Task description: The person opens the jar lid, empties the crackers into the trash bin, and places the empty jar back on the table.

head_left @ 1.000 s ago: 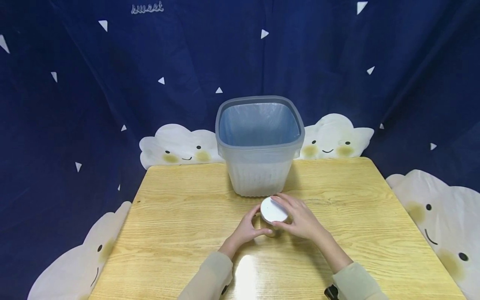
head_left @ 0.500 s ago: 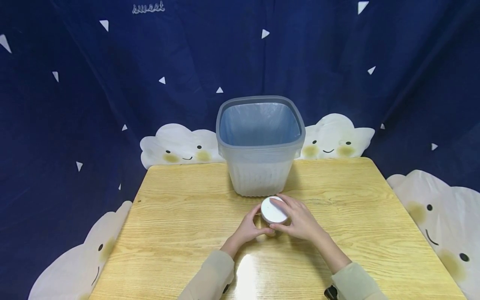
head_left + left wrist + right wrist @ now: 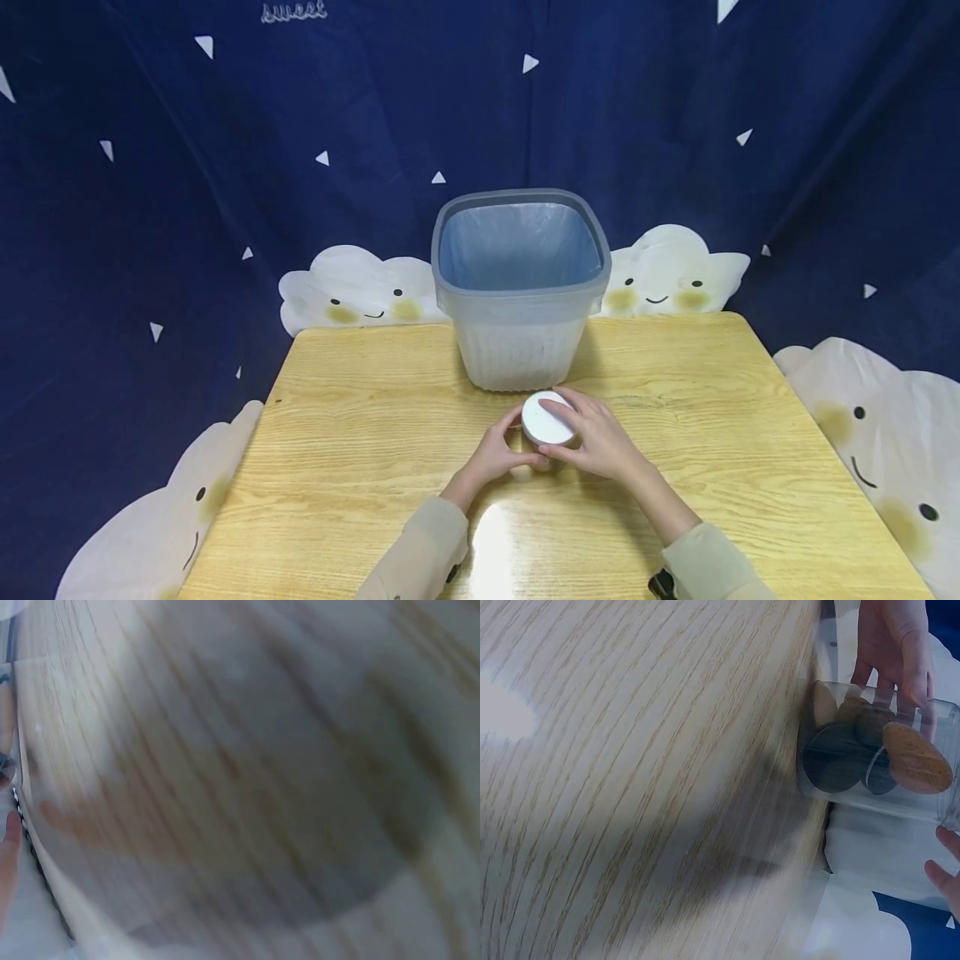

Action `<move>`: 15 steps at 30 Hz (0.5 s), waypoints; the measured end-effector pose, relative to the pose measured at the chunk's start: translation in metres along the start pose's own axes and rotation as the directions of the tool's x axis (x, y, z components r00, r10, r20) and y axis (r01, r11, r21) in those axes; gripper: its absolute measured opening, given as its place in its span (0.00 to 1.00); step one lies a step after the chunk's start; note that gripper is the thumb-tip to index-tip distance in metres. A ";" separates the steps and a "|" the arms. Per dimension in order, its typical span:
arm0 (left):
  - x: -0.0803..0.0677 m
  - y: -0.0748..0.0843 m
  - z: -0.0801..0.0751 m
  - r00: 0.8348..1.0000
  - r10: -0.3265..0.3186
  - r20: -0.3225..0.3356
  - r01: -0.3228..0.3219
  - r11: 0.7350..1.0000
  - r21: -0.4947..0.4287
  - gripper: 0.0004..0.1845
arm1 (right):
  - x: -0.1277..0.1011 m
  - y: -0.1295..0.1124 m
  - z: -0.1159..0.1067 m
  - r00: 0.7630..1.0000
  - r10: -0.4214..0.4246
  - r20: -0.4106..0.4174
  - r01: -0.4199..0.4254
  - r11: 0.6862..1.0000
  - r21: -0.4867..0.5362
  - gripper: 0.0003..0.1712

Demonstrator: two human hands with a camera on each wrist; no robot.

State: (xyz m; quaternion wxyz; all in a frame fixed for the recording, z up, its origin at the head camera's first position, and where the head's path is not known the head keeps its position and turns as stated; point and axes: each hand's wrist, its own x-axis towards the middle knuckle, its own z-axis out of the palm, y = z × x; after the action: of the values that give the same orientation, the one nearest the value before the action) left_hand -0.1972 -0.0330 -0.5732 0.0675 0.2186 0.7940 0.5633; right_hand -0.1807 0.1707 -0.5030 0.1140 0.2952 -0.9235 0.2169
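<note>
Up close, two sleeved arms reach onto the wooden desk (image 3: pixel 360 433). Left hand (image 3: pixel 495 457) curls its fingers round the side of a small clear jar (image 3: pixel 877 754). Right hand (image 3: pixel 596 437) grips the jar's white lid (image 3: pixel 546 419) from above, fingers bent over its rim, thumb on the near edge. Jar stands on the desk near the middle, touching both hands; the right wrist view shows round brown and dark pieces inside it. Left wrist view is just blurred wood grain. Just behind the jar sits a translucent grey bin (image 3: pixel 521 287) lined with a bag, upright, near the far edge. Farther back hangs a dark blue cloth (image 3: pixel 187 208) with white cloud faces and triangles.
</note>
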 end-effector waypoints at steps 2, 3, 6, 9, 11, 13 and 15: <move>-0.002 0.008 -0.002 1.000 0.009 -0.003 -0.009 1.000 -0.006 0.44 | 0.000 0.000 0.000 1.000 -0.004 0.002 0.004 1.000 0.004 0.40; -0.003 0.012 -0.003 1.000 0.012 -0.003 -0.012 1.000 -0.012 0.44 | 0.000 0.001 0.000 1.000 -0.006 0.002 0.006 1.000 0.007 0.40; -0.005 0.022 -0.006 0.999 0.032 -0.004 -0.032 0.999 -0.025 0.43 | 0.000 0.003 0.001 1.000 -0.022 -0.003 0.022 1.000 0.013 0.40; -0.005 0.022 -0.007 0.999 0.032 -0.003 -0.032 0.999 -0.021 0.43 | 0.000 0.006 0.001 0.999 -0.044 -0.008 0.044 0.999 0.028 0.39; -0.003 0.015 -0.005 1.000 0.025 -0.005 -0.025 1.000 -0.005 0.44 | 0.000 0.008 0.001 0.998 -0.058 -0.007 0.058 0.997 0.043 0.39; -0.001 0.006 -0.003 1.000 0.011 -0.004 -0.011 1.000 -0.004 0.44 | 0.000 0.010 0.002 0.998 -0.066 -0.002 0.066 0.996 0.058 0.39; 0.001 -0.001 -0.001 1.000 0.000 0.003 0.000 1.000 -0.006 0.45 | 0.001 0.011 0.001 0.997 -0.074 0.005 0.073 0.995 0.075 0.39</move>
State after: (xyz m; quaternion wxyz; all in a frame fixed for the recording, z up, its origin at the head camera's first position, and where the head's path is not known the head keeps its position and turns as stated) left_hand -0.1987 -0.0338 -0.5741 0.0694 0.2193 0.7921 0.5654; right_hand -0.1877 0.1777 -0.5074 0.1074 0.3337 -0.9037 0.2459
